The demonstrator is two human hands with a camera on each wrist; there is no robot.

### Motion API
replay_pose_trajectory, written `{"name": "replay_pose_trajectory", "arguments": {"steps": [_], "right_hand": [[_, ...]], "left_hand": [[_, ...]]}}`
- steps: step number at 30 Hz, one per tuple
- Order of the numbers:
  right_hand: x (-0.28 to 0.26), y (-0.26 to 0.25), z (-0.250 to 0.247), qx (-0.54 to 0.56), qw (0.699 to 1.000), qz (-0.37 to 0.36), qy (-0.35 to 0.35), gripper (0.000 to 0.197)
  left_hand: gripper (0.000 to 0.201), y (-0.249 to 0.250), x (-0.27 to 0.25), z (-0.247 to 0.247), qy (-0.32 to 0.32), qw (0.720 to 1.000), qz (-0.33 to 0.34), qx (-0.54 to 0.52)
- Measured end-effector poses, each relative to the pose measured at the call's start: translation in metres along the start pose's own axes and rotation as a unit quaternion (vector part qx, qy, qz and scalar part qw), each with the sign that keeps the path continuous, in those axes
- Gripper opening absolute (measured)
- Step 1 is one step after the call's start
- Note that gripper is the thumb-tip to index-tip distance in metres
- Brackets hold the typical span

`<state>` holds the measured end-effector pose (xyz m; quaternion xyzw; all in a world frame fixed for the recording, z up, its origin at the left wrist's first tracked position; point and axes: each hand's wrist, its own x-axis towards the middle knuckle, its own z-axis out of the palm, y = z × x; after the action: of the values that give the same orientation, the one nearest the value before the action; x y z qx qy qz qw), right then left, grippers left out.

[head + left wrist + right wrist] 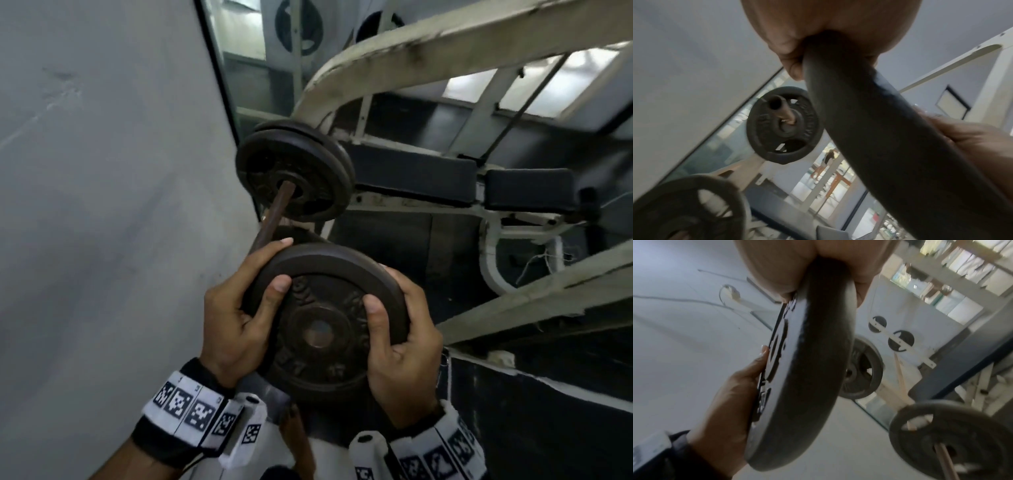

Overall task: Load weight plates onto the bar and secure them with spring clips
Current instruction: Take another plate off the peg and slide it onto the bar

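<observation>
Partway, by my reckoning: two weight plates are already sitting on the bar, pushed up toward the white bench frame, and the bare end of the bar is sticking out toward the person. A third plate is being held up in both hands, just short of the bar's tip and slightly below it, its centre hole not yet lined up or threaded. The left hand is gripping the plate's left rim, thumb lying across the face and fingers curling over the edge. The right hand is gripping the right rim likewise, thumb on the face and fingers wrapping behind. Another plate, seemingly mounted on a bar of its own in the right wrist view, is sitting lower down, blurred. No spring clips are showing anywhere, so sliding this plate on and all the clipping are, I judge, still to do.
</observation>
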<state>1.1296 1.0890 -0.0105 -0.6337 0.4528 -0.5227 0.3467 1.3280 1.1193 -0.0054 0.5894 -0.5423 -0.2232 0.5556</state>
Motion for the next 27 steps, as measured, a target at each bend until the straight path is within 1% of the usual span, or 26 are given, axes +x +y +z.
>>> {"name": "replay_pose_trajectory", "arguments": {"steps": [2, 5, 7, 9, 12, 15, 20, 23, 27], "right_hand": [[0.003, -0.012, -0.038, -0.011, 0.999, -0.013, 0.033, 0.041], [0.003, -0.032, -0.097, -0.035, 0.994, -0.035, 0.102, 0.043], [0.000, -0.042, -0.140, -0.059, 0.986, -0.050, 0.146, 0.035], [-0.005, -0.052, -0.182, -0.088, 0.975, -0.066, 0.192, 0.033], [-0.017, -0.065, -0.241, -0.120, 0.957, -0.090, 0.249, 0.033], [-0.033, -0.078, -0.301, -0.139, 0.935, -0.112, 0.307, 0.034], [-0.065, -0.092, -0.394, -0.182, 0.897, -0.130, 0.381, 0.034], [-0.078, -0.095, -0.444, -0.199, 0.879, -0.145, 0.409, 0.035], [-0.086, -0.088, -0.505, -0.216, 0.863, -0.170, 0.424, 0.032]], "left_hand": [[0.040, 0.026, 0.005, 0.029, -0.019, 0.999, 0.037, -0.024], [0.038, 0.068, 0.010, 0.075, -0.049, 0.993, 0.091, -0.054], [0.038, 0.099, 0.011, 0.109, -0.072, 0.988, 0.113, -0.076], [0.036, 0.129, 0.009, 0.143, -0.096, 0.982, 0.136, -0.094], [0.036, 0.172, 0.001, 0.193, -0.131, 0.967, 0.175, -0.132], [0.036, 0.216, -0.013, 0.244, -0.166, 0.946, 0.219, -0.173], [0.037, 0.280, -0.047, 0.323, -0.222, 0.909, 0.255, -0.242], [0.037, 0.313, -0.066, 0.365, -0.243, 0.890, 0.276, -0.268], [0.036, 0.349, -0.087, 0.413, -0.256, 0.881, 0.293, -0.270]]}}
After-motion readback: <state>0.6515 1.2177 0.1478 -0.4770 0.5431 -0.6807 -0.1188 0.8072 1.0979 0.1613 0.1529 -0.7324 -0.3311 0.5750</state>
